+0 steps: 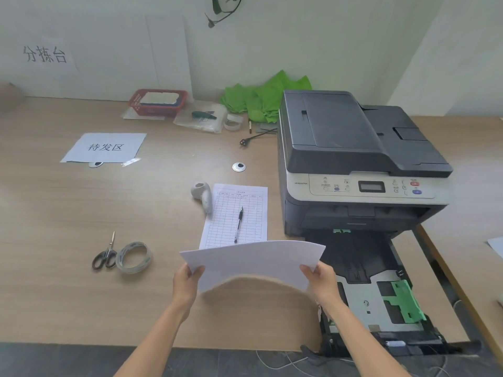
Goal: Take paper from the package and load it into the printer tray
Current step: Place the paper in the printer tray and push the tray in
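I hold a thin stack of blank white paper [253, 261] above the wooden table [68, 213], arched upward in the middle. My left hand [186, 285] grips its left edge and my right hand [322, 281] grips its right edge. To the right stands a dark grey and white printer [353, 159]. Its paper tray [364, 300] is pulled out toward me, holds no paper, and shows green guides [402, 300]. The stack hangs just left of the tray. No paper package is in view.
A printed form [226, 221] with a pen [239, 224] lies behind the stack, a white controller [202, 195] beside it. Scissors [106, 254] and a tape roll [133, 257] lie at the left. A red basket [158, 102], green bags [261, 102] and a labelled sheet [104, 148] sit farther back.
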`<state>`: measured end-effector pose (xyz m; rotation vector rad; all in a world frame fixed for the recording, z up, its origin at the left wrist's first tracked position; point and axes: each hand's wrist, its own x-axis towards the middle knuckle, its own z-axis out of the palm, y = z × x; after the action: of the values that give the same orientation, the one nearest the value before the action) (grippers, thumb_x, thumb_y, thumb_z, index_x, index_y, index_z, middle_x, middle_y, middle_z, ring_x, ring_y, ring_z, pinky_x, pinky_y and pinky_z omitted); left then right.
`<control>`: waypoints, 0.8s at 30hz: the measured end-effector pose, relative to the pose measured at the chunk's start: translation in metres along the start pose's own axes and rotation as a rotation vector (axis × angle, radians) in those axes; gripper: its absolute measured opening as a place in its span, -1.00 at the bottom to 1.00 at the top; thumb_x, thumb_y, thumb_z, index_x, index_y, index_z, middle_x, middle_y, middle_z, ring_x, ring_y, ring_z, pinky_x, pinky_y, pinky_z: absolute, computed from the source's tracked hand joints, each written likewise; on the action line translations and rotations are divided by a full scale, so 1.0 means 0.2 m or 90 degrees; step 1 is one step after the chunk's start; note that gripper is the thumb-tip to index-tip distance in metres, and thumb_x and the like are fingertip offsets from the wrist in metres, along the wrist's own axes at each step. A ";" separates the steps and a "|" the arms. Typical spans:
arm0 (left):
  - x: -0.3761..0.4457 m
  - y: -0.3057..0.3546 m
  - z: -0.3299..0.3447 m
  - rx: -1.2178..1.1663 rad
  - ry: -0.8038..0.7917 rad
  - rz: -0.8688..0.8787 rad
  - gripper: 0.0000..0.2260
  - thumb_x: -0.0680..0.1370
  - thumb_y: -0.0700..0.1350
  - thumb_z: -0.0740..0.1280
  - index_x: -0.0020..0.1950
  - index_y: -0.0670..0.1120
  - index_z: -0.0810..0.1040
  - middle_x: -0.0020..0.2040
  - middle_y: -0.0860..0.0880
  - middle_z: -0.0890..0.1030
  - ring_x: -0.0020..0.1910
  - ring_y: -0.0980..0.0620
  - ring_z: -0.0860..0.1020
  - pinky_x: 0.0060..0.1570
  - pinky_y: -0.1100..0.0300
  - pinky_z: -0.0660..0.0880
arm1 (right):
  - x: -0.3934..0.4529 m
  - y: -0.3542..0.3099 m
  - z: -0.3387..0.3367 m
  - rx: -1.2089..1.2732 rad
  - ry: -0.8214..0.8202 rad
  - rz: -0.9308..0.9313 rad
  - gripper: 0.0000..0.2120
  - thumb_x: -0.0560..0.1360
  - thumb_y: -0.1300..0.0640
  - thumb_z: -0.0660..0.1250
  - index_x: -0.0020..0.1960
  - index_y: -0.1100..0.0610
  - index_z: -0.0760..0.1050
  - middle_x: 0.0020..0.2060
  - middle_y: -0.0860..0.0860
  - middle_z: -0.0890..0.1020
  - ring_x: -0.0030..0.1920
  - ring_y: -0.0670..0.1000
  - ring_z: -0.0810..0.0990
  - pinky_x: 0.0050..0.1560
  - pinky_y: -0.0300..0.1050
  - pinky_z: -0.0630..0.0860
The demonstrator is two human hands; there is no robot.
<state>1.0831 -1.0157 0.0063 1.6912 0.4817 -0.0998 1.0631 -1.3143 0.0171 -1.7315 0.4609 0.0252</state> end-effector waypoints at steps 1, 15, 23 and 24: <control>0.01 0.01 0.00 -0.003 0.011 0.008 -0.84 0.52 -0.30 0.25 -0.06 -0.08 0.56 -0.10 -0.05 0.63 -0.12 0.01 0.54 -0.17 0.17 0.44 | 0.01 -0.01 -0.01 -0.006 0.003 -0.006 -0.89 0.50 0.26 0.33 -0.19 0.14 0.57 -0.25 0.02 0.65 -0.22 -0.02 0.58 -0.40 -0.46 0.46; -0.02 0.17 -0.06 -0.033 -0.114 0.047 -0.78 0.52 -0.36 0.25 0.03 -0.12 0.60 -0.09 -0.03 0.67 -0.19 0.08 0.61 -0.23 0.32 0.55 | -0.03 -0.14 -0.19 -0.070 -0.095 -0.034 -0.88 0.50 0.29 0.32 -0.07 0.17 0.63 -0.13 0.03 0.70 -0.07 0.03 0.67 -0.18 -0.24 0.56; -0.09 0.29 -0.02 -0.218 -0.270 -0.025 -0.74 0.54 -0.09 0.28 0.20 -0.12 0.56 0.02 -0.07 0.69 -0.06 -0.05 0.66 -0.18 0.14 0.61 | -0.17 -0.20 -0.41 0.121 -0.114 0.044 -0.88 0.49 0.25 0.34 -0.02 0.14 0.62 -0.16 -0.04 0.75 -0.20 -0.05 0.71 -0.33 -0.26 0.58; -0.11 0.29 0.00 -0.285 -0.322 -0.029 -0.69 0.51 0.00 0.29 0.20 -0.10 0.57 0.05 -0.06 0.69 0.00 -0.04 0.65 -0.14 0.16 0.60 | -0.20 -0.19 -0.43 0.148 -0.097 0.056 -0.88 0.50 0.27 0.32 0.00 0.16 0.60 -0.17 -0.04 0.75 -0.19 -0.04 0.71 -0.32 -0.24 0.59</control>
<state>1.0835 -1.0265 0.0675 1.1581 0.1428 -0.4119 1.0184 -1.3792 0.0822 -1.4682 0.4097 0.1597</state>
